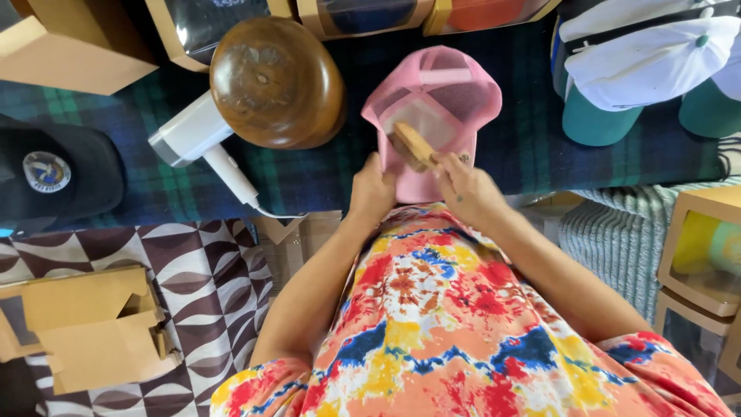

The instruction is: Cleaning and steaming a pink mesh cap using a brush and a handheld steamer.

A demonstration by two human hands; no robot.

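Pink cap [436, 116]: a mesh-backed cap lying upside down on the tabletop [540, 147], just ahead of the person's body; the hollow inside faces up.
Cap direction: the rounded mesh back points away from the person, the near edge toward them; its long axis runs from the person outward, tilted a little to the right at the far end.
Wooden brush [413, 144]: a short tan block inside the cap's hollow, long axis slanting from upper left to lower right, near end toward the right hand.
Right hand [467, 189]: fingers closed around the near end of the wooden brush, pressing it to the cap's inner front panel.
Left hand [373, 193]: curled closed on the cap's near left edge, thumb side touching the fabric and holding it steady.
Tabletop cover: dark blue and green plaid cloth under everything.
Wooden hat block [276, 81]: a glossy brown dome just left of the cap, close but apart from it.
White hair dryer [193, 135]: lying partly under the block's left side, its cord running toward the near edge.
Dark cap [58, 170]: at the far left, with a round patch.
White caps [648, 58]: stacked at the far right with teal brims, well apart from the pink cap.
Cardboard boxes [93, 328]: folded flat pieces lie low on the left over a brown and white patterned floor covering.
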